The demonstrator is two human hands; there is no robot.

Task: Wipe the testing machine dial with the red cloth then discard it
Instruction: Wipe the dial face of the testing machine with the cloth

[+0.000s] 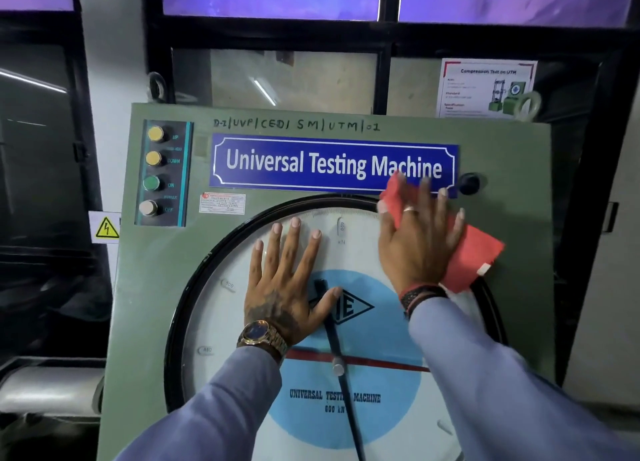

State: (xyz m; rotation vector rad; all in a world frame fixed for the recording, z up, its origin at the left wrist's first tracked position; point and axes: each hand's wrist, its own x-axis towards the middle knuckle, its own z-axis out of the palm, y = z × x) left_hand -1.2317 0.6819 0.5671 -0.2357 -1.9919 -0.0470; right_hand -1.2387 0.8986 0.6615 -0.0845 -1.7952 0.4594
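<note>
A: How far along is it?

B: Mid-wipe. The right hand (420, 242) presses the red cloth (474, 252) flat against the dial (221, 322) rim, upper right of frame; the left hand (284, 287) lies spread and empty on the glass.

A: What's left?

B: Probably the lower dial, then discarding.
</note>
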